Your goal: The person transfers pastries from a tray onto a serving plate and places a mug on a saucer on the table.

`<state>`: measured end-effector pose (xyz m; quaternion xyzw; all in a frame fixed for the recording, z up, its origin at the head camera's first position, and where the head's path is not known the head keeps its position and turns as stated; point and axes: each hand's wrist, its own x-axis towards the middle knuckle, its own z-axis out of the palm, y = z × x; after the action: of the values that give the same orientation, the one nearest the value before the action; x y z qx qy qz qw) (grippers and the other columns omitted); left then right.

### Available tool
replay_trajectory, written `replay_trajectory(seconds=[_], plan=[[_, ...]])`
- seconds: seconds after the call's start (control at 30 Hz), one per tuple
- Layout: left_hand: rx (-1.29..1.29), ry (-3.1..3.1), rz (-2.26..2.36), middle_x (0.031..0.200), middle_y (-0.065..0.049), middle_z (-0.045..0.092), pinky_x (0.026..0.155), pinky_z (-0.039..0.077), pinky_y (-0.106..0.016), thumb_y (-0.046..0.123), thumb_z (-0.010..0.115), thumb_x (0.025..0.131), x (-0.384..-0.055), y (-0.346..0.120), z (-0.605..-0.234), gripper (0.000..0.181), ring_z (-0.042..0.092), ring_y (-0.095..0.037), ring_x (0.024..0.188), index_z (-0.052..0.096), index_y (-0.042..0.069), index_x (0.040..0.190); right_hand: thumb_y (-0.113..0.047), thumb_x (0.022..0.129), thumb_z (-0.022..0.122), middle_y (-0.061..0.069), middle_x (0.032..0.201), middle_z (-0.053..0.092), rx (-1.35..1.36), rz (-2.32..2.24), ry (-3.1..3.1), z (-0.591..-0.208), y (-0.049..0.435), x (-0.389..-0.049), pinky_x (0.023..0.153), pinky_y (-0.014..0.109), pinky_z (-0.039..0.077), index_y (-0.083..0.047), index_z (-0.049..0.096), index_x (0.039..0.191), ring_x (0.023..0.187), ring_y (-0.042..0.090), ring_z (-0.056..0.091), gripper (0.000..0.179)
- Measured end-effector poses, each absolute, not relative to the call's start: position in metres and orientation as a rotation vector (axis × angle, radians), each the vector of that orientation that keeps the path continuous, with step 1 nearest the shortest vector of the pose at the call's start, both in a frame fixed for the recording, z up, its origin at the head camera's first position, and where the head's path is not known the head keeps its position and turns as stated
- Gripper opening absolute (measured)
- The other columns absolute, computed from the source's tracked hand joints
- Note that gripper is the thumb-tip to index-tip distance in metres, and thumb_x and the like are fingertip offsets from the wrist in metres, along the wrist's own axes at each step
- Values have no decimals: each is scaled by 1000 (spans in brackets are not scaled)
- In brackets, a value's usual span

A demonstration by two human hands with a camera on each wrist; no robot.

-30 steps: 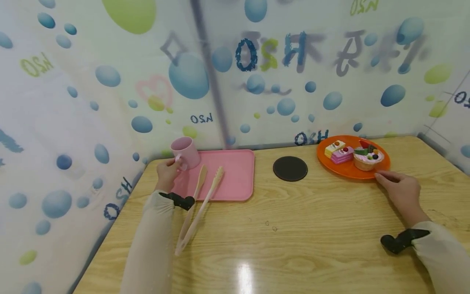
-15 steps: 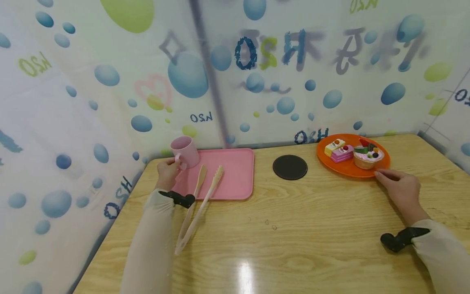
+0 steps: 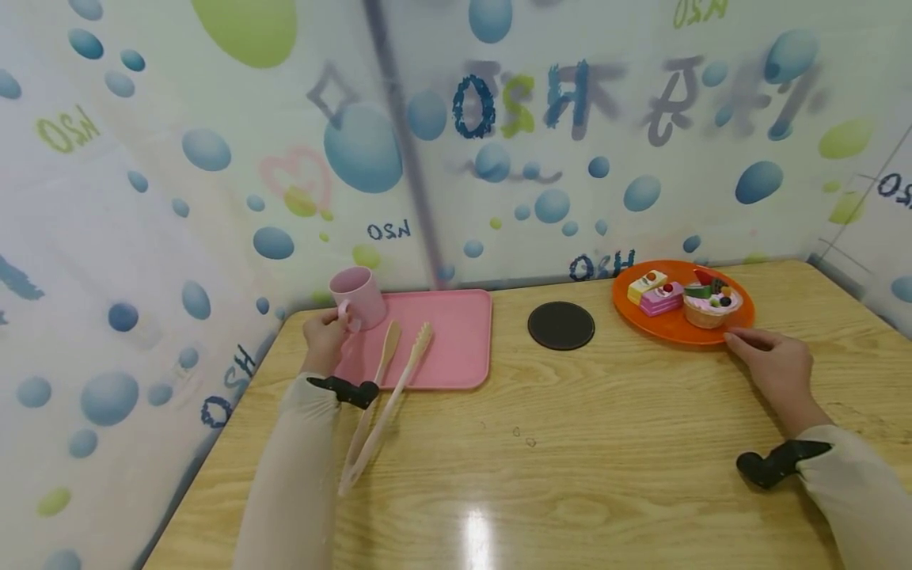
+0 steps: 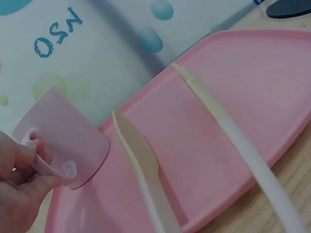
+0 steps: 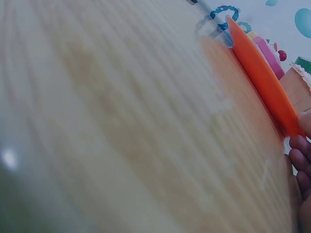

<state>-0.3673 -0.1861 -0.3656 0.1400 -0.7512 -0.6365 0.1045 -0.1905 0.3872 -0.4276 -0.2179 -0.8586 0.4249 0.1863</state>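
Observation:
My left hand (image 3: 326,339) grips the handle of a pink mug (image 3: 362,299), which stands upright at the back left corner of a pink tray (image 3: 459,348). In the left wrist view, thumb and fingers close round the mug's handle (image 4: 48,170). My right hand (image 3: 777,370) pinches the near right rim of an orange plate (image 3: 659,326); the right wrist view shows the thumb on top of the rim and fingers beneath it. On the plate lie a yellow cake slice (image 3: 647,286), a pink cake slice (image 3: 662,299) and a fruit tart (image 3: 708,307).
Pale tongs (image 3: 388,419) lie with their tips on the tray and their joined end on the wooden table (image 3: 570,467). Between tray and plate is a round black coaster (image 3: 560,325). A patterned curtain (image 3: 499,190) hangs along the table's back edge.

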Motion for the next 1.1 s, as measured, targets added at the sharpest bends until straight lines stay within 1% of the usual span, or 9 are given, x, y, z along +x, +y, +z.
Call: replay_trajectory(seconds=[0.07,0.13,0.2,0.3,0.43,0.53,0.67,0.93,1.1], plan=[[423,-2212,-1887,107,-17,53,73,48,-23,5,53,91,-366,-186,-365,32,55,-21,86,56,-8,120,-42,89,53,29,113,56,-615,1198,-2420,-428,387,-191,93,54,31,9,57,117,113,43,41,59],[435,-2206,-1905,109,-17,54,75,47,-24,6,52,91,-365,-187,-366,33,55,-22,90,55,-7,121,-43,89,53,22,106,60,-615,1207,-2417,-428,387,-191,93,54,30,9,57,117,114,43,41,59],[452,-2198,-1927,110,-16,54,75,47,-22,7,52,92,-364,-188,-366,33,55,-22,93,55,-6,122,-44,89,53,3,91,62,-612,1224,-2409,-427,387,-191,94,54,30,9,57,117,114,43,41,60],[464,-2184,-1952,110,-15,53,74,47,-21,6,53,91,-364,-189,-366,34,55,-22,94,55,-6,123,-45,88,53,-25,75,45,-619,1242,-2403,-427,387,-191,94,53,30,9,58,116,115,41,40,61],[483,-2186,-1962,112,-15,52,78,46,-23,6,53,92,-365,-189,-366,34,55,-20,95,54,-6,123,-45,87,55,-30,72,43,-623,1256,-2397,-427,387,-191,95,52,30,9,58,116,114,41,40,61],[479,-2189,-1966,113,-16,53,80,45,-23,7,52,92,-366,-188,-365,34,54,-21,98,54,-6,123,-45,87,55,-19,79,51,-637,1270,-2406,-426,388,-192,96,53,28,9,57,118,116,42,39,62],[455,-2179,-1992,112,-16,53,83,45,-26,7,53,92,-367,-186,-363,34,53,-23,98,55,-7,122,-46,88,53,-12,86,50,-662,1309,-2426,-425,390,-192,98,54,26,8,55,120,118,43,36,63],[482,-2135,-2033,114,-15,53,89,43,-33,5,53,91,-369,-185,-361,35,54,-17,94,53,-4,125,-44,88,53,-8,89,53,-637,1308,-2473,-420,391,-192,97,55,26,9,53,122,117,43,36,63],[491,-2138,-2044,119,-16,51,91,42,-32,4,53,91,-369,-187,-357,36,52,-17,96,52,-3,127,-42,90,51,25,108,59,-603,1280,-2534,-414,392,-192,95,58,27,13,51,121,116,46,35,64]])
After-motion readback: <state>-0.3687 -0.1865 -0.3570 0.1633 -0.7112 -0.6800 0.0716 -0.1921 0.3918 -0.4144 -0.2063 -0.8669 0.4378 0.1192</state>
